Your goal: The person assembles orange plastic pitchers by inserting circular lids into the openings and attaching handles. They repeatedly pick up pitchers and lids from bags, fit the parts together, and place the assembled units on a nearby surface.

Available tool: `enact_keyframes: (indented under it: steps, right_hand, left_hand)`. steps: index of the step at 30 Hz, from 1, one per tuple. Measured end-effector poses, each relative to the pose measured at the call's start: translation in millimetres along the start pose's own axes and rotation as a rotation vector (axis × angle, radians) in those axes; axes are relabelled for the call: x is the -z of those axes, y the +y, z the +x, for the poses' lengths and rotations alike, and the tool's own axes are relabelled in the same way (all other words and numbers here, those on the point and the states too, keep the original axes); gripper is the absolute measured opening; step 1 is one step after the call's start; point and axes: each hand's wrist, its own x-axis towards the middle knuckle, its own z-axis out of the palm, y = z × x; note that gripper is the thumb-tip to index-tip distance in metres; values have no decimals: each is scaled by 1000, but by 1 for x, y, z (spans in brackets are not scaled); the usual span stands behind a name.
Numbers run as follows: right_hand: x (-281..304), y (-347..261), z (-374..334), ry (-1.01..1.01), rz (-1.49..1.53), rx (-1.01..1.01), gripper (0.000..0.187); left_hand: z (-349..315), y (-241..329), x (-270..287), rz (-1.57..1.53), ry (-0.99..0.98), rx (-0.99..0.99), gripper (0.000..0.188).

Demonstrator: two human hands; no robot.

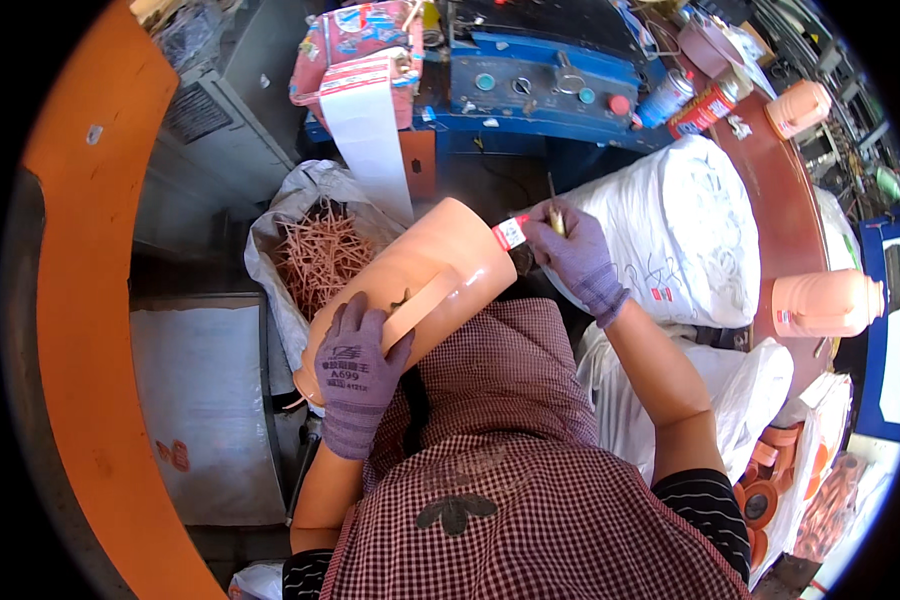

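Observation:
A peach plastic thermos shell (425,270) with a strap-like side handle (425,308) lies tilted across my lap. My left hand (360,365), in a purple knit glove, grips its side by the handle, fingers over the surface. Gloved likewise, my right hand (578,255) is closed near the shell's far right end. A small red and white label (511,233) is at its fingertips, close to the shell; whether it touches cannot be made out. The same hand also holds a thin pointed tool (557,215) with a pale handle, tip up.
A sack of peach plastic sprues (320,255) stands left. A pink basket (305,85) has a label strip (365,130) hanging from it. Right are a stuffed white sack (670,230), a brown table (770,240) with thermos shells (820,303), spray cans (705,110). Ahead: blue machine panel (540,85).

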Motion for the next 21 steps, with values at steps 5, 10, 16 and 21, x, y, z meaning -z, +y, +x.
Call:
enact_keyframes:
  steps: [5, 10, 16, 21]
  right_hand:
    - [-10, 23, -21, -13, -79, 62, 15]
    - [-8, 29, -23, 15, -357, 165, 22]
    - [-6, 42, -22, 36, -346, 185, 21]
    - [-6, 40, -32, 49, -129, 68, 18]
  left_hand:
    - [-7, 14, -1, 55, -15, -43, 38]
    - [-10, 27, -3, 55, -1, -67, 38]
    - [-11, 33, -3, 59, -29, -51, 37]
    - [-15, 34, 0, 6, -44, -36, 42]
